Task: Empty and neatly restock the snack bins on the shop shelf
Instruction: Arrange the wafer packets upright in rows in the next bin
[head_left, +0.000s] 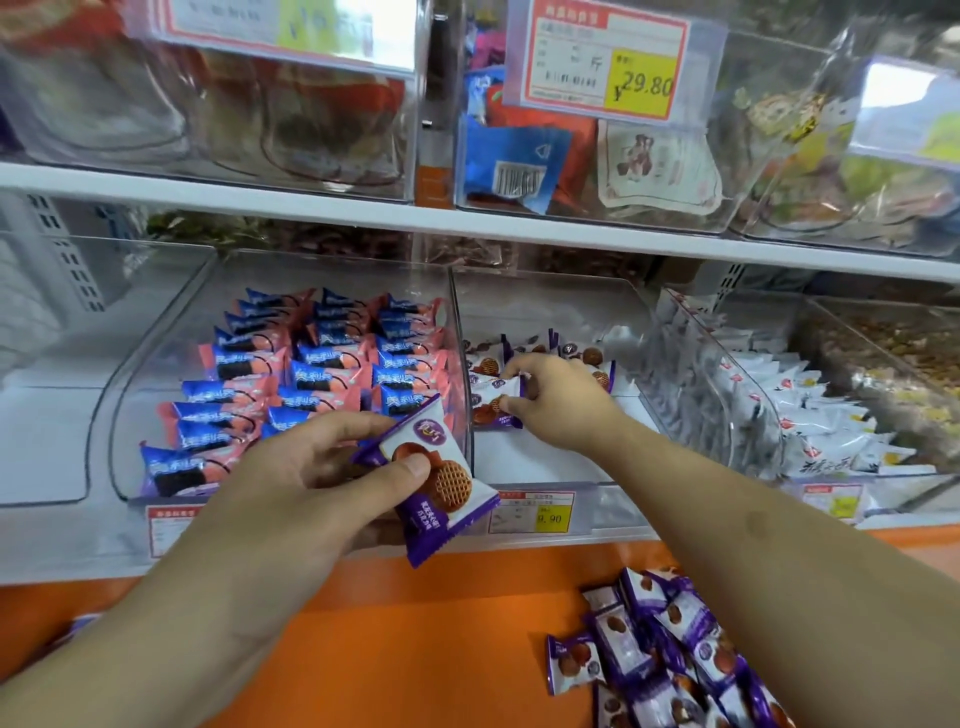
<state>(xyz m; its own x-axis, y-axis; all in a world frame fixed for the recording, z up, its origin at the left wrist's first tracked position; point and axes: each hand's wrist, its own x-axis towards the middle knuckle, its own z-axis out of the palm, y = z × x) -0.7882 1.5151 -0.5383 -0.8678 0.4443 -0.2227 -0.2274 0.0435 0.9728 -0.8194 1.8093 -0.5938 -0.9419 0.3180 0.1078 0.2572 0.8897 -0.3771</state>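
Right, from the head view I have both hands up at the lower shelf. My left hand (332, 462) pinches a purple-and-white waffle biscuit packet (434, 475) between thumb and curled fingers, holding it tilted in front of the near edge of the bins, just above the yellow price label (550, 517).

My right hand (558, 400) reaches into the middle clear bin (571, 462), fingers curled round another purple packet (496, 402) that it is setting among the few already lying at the far left of that bin; the near part of the bin floor shows bare.

To the left, touching the middle bin's wall, a second clear bin (156, 364) holds blue-and-pink packets (311, 374) laid in tidy overlapping rows. To the right, a third bin (748, 415) is packed with white packets (821, 415).

Near me, on the orange ledge (415, 649) below the shelf, a loose heap of purple packets (670, 654) lies at the right. On the upper shelf, far, clear bins carry mixed snacks and a price tag (608, 62) reading 29.80.
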